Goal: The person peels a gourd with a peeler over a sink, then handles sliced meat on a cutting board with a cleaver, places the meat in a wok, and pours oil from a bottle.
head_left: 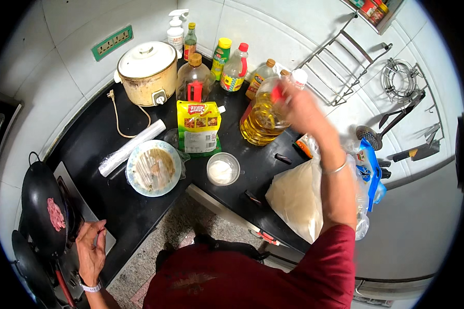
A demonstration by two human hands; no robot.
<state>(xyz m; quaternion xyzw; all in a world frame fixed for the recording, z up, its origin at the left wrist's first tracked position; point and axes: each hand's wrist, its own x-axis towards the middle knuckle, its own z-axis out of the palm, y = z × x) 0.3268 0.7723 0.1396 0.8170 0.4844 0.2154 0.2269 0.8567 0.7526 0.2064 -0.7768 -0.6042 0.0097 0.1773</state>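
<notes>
My right hand, smeared by motion, closes around the red handle at the top of a large clear jug of yellow cooking oil on the far right of the counter. Whether the jug rests on the counter or is lifted I cannot tell. At the lower left my left hand hangs beside the stove with fingers bent and a gap to the thumb, nothing visible between them. Just left of it a black wok holds sliced raw pink meat. The red wok handle passes near my left wrist, apart from the fingers.
A plastic-wrapped plate, a film roll, a bowl of white powder and a yellow-green pouch occupy the middle counter. Behind stand a slow cooker and several bottles. A large pale bag lies below my right forearm.
</notes>
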